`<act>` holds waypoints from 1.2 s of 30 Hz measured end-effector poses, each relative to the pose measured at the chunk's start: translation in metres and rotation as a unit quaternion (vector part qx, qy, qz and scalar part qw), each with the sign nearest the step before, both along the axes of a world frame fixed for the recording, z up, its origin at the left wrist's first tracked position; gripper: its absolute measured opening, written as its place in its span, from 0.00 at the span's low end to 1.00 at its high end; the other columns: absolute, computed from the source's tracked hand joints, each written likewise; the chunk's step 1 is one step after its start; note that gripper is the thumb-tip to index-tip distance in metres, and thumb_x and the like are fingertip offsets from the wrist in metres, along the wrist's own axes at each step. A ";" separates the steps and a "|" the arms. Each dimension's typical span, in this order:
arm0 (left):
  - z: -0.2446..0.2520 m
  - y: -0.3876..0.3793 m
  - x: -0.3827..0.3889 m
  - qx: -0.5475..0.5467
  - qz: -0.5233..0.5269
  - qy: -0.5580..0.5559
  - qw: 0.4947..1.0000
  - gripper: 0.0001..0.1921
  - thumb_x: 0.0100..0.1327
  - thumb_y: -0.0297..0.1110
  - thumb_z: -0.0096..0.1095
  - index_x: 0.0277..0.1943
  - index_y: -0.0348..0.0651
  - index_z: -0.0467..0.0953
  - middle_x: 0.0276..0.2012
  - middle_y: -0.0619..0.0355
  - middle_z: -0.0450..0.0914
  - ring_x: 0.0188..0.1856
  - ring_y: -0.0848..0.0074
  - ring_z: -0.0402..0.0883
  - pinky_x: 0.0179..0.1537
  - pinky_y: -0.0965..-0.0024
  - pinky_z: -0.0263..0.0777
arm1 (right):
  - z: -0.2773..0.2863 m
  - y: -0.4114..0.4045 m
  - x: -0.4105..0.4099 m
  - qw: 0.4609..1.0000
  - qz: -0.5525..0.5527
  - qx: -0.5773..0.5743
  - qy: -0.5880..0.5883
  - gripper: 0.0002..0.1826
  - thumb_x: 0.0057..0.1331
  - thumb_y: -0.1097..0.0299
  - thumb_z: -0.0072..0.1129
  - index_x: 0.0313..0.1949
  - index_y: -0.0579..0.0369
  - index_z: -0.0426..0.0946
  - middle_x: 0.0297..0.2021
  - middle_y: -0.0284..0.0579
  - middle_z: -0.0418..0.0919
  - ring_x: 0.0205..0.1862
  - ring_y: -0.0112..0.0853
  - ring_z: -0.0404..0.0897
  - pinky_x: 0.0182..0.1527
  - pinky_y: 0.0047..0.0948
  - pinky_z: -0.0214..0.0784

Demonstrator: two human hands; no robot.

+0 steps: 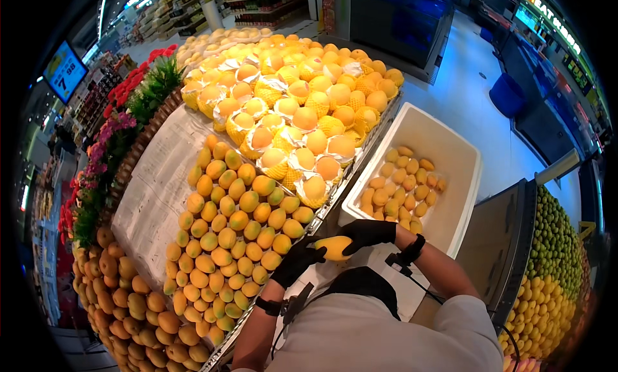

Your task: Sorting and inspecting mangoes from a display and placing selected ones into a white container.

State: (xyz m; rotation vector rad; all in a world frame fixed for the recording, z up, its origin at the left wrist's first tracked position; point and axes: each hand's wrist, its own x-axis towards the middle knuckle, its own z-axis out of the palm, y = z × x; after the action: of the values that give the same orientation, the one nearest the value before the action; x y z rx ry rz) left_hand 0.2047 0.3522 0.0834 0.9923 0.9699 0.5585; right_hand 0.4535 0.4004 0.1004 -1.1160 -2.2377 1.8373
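Observation:
A yellow mango (334,248) is held between my two black-gloved hands in front of my body. My left hand (298,262) grips its left end, and my right hand (368,235) has its fingers on the right end. Just left of my hands, mangoes (227,238) with yellow and green skins stand in close rows on the display stand. Beyond my right hand is a white foam box (456,188) with a layer of smaller-looking yellow mangoes (403,183) at its far-left part.
Round yellow fruit (305,118) in foam nets and paper is heaped behind the mangoes. Brown round fruit (140,304) fills the near left. Paper sheeting (159,179) covers the stand beside artificial-looking flowers (99,150). A metal rail (333,193) edges the stand. Right lies another fruit stand (540,285).

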 end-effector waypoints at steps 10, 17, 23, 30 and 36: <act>0.007 0.035 0.022 -0.071 0.105 -0.042 0.991 0.17 0.65 0.29 0.52 0.55 0.35 0.67 0.41 0.52 0.79 0.42 0.74 0.80 0.46 0.74 0.75 | -0.028 0.004 0.166 0.953 -0.299 -0.032 -0.034 0.24 0.62 0.63 0.58 0.54 0.64 0.68 0.48 0.48 0.75 0.49 0.35 0.74 0.51 0.31 0.67; 0.004 0.038 0.031 -0.097 0.144 -0.014 0.985 0.15 0.68 0.34 0.49 0.53 0.35 0.69 0.41 0.51 0.78 0.42 0.71 0.80 0.46 0.72 0.75 | -0.135 0.004 0.252 0.737 -0.574 -0.294 0.203 0.17 0.63 0.64 0.59 0.51 0.49 0.70 0.29 0.32 0.75 0.25 0.23 0.74 0.29 0.22 0.69; 0.006 0.034 0.041 -0.114 0.160 -0.009 0.981 0.16 0.68 0.36 0.48 0.54 0.35 0.68 0.41 0.50 0.79 0.41 0.70 0.80 0.46 0.71 0.74 | -0.192 0.004 0.270 0.677 -0.617 -0.355 0.187 0.07 0.61 0.63 0.62 0.39 0.46 0.78 0.27 0.29 0.75 0.25 0.22 0.73 0.27 0.19 0.68; 0.013 0.023 0.043 -0.100 0.195 0.033 0.975 0.17 0.69 0.38 0.49 0.55 0.37 0.66 0.41 0.50 0.80 0.42 0.70 0.80 0.47 0.71 0.73 | -0.245 0.008 0.253 0.612 -0.681 -0.387 0.107 0.14 0.53 0.59 0.70 0.24 0.46 0.71 0.15 0.33 0.68 0.14 0.25 0.65 0.17 0.23 0.56; 0.003 0.013 0.026 -0.132 0.226 0.067 0.963 0.18 0.69 0.39 0.49 0.56 0.36 0.68 0.40 0.51 0.78 0.41 0.69 0.80 0.45 0.69 0.74 | -0.305 0.022 0.240 0.606 -0.684 -0.406 0.004 0.11 0.54 0.58 0.67 0.25 0.45 0.73 0.15 0.35 0.69 0.13 0.29 0.60 0.17 0.28 0.51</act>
State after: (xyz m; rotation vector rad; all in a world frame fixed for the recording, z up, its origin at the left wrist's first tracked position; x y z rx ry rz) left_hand 0.2309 0.3648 0.0860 0.5718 1.3698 0.7224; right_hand 0.6936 0.4224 -0.2046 -1.9271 0.1337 1.7199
